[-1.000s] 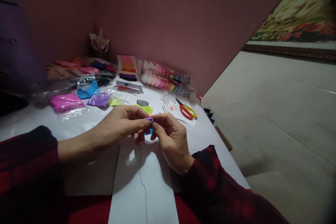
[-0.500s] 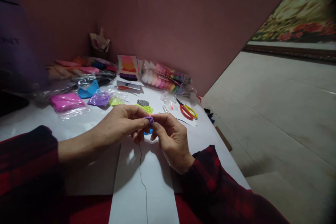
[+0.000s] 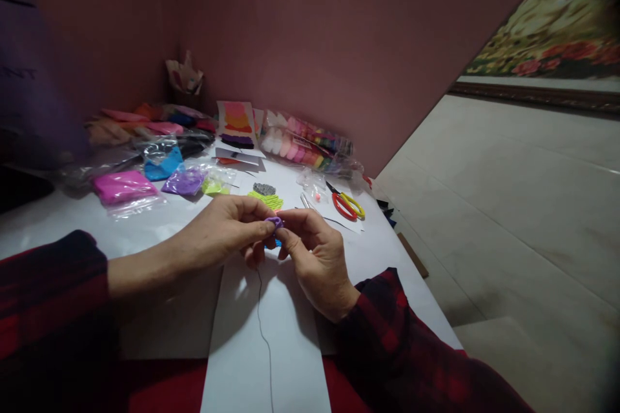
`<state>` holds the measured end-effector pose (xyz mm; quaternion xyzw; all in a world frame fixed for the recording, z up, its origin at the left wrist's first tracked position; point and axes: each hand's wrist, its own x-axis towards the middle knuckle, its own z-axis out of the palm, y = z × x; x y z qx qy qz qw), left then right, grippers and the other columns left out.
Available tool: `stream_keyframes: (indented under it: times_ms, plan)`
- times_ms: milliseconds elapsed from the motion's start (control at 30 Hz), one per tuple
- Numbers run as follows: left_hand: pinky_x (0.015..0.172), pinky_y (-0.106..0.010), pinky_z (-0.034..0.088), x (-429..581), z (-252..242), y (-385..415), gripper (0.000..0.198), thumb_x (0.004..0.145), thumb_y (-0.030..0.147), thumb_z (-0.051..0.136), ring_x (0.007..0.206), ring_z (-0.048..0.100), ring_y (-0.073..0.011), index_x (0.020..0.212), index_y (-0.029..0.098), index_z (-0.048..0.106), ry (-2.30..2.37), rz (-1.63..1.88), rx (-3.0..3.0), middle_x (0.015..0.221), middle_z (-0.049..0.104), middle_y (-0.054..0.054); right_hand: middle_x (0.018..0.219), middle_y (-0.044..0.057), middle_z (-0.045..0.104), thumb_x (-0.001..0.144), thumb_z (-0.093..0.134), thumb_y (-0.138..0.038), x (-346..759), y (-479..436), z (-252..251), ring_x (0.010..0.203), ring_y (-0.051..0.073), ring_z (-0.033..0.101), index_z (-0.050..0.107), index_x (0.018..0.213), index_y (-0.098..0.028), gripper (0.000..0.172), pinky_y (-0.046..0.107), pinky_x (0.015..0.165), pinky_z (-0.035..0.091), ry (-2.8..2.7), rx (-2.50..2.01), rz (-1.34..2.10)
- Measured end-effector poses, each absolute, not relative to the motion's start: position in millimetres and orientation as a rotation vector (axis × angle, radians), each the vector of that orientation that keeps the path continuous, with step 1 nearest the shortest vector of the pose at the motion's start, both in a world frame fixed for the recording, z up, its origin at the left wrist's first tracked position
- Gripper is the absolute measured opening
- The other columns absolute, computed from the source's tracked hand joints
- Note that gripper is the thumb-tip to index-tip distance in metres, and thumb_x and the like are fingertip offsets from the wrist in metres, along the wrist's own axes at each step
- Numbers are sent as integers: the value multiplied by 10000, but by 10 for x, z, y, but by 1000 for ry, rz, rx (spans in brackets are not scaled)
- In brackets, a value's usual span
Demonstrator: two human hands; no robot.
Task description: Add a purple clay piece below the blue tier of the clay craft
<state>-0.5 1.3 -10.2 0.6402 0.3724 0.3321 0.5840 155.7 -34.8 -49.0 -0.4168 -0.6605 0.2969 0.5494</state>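
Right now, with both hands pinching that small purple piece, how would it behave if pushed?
Probably very light: the purple piece sits between fingertips of the left hand and right hand alone. Likely soft and bendable, since it looks curled. The dark thread trailing from it would probably drag and snag.

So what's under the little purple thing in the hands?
A blue scrap peeks out just below the purple piece, with a thin dark thread trailing over white paper. The left hand and right hand pinch it; their fingers hide the rest.
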Motion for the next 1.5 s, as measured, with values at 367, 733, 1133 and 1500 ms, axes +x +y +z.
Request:
stream_keyframes:
  times_ms: [367,733,1133,1500]
  plan:
    - [458,-228,466,7,-162,41,157,714,245,632,453,581,-122,795,113,607,826,715,1444,524,621,9,822,43,671,876,574,-212,1556,-358,-454,709,148,613,629,952,-184,98,288,611,499,-1600,-1078,671]
    - [464,-252,443,-7,-203,78,193,721,283,625,475,563,-130,824,121,607,815,664,1528,572,609,4,804,36,670,866,575,-196,1553,-359,-437,673,134,588,627,899,-179,64,288,615,482,-1614,-1096,642]
    - [453,-251,415,3,-200,62,184,723,312,644,447,541,-126,791,146,601,828,668,1545,544,588,22,849,36,672,872,566,-188,1564,-353,-436,748,157,619,610,911,-203,61,326,685,514,-1631,-1069,712]
    - [452,-250,408,2,-203,58,163,743,290,621,450,527,-120,783,140,570,856,653,1559,538,567,27,866,35,673,877,560,-186,1569,-353,-432,775,160,622,604,910,-201,57,309,665,513,-1643,-1054,737]
